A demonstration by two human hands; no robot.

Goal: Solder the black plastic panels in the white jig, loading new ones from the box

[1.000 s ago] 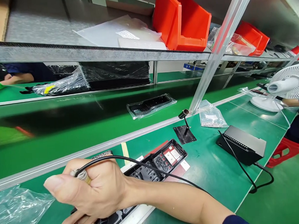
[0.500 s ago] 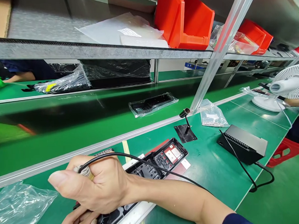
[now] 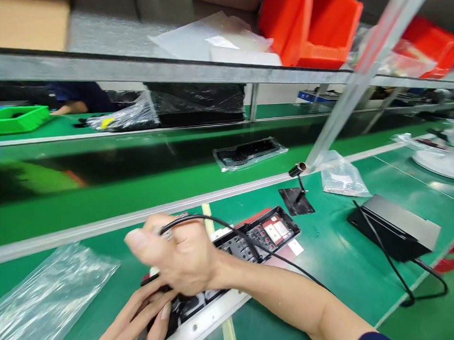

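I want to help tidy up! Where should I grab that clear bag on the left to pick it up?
Probably pinch the clear plastic bag at its upper right corner, coming from above on the side near the right hand. It lies flat and crinkled on the green bench, and that corner looks free, with nothing resting on it.

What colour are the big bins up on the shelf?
The bins are bright red-orange, seen best in the head view.
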